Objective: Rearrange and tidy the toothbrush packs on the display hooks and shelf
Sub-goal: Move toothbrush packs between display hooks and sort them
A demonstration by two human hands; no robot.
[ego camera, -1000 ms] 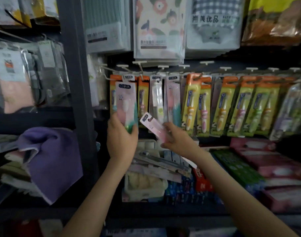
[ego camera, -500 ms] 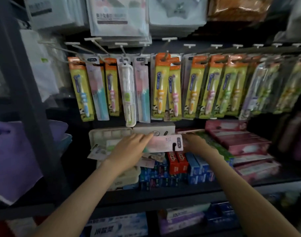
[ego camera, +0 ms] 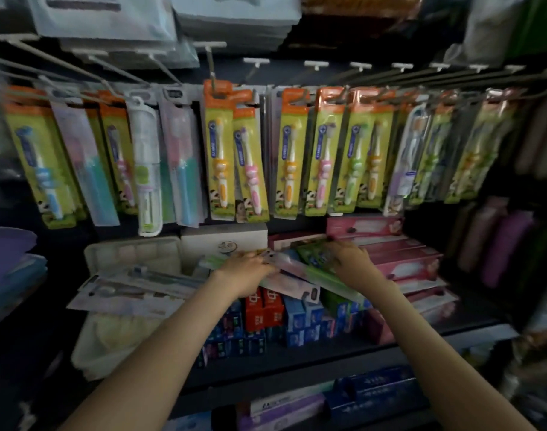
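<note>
Toothbrush packs hanging side by side from the display hooks, in the same order as half a second ago. Pale pink pack, held level between both hands back then, now lying lower, flat on the toothpaste boxes on the shelf, slanting down to the right with its hang hole at the right end. Left hand knuckles up over that pack's left end, fingers curled down onto it and holding it. Right hand shifted off the pack's end and onto a green pack lying aslant just above it; fingers spread on top, but too blurred to tell whether clamped or merely resting. Hands nearer to each other than before. Pink boxes stacked just right of the right hand. White tray with loose packs at the left, unmoved.
</note>
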